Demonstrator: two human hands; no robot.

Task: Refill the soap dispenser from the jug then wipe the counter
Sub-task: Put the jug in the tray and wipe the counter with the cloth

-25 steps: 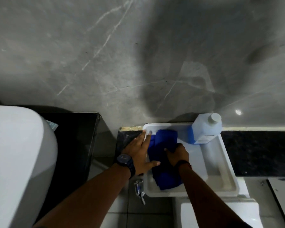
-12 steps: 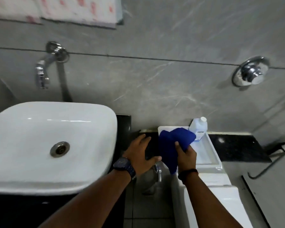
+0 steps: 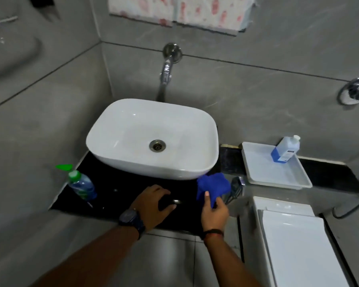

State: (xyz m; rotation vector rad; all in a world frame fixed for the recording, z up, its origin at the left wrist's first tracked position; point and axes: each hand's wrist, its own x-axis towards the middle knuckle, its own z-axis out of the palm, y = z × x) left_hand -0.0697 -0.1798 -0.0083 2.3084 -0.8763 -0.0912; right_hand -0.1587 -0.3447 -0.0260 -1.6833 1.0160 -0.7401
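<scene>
At the counter's (image 3: 112,183) right front corner, our right hand (image 3: 215,212) pinches the blue cloth (image 3: 212,186); our left hand (image 3: 153,204) rests spread, empty, on the counter's front edge.

Big white bowl sink (image 3: 153,139) fills most of shiny black counter (image 3: 104,183), thin bare strip in front, green-cap clear bottle (image 3: 81,184) blocks left end, L hand (image 3: 153,206) on mid strip, R hand (image 3: 215,212) w/ blue cloth (image 3: 212,186) at right end.
</scene>
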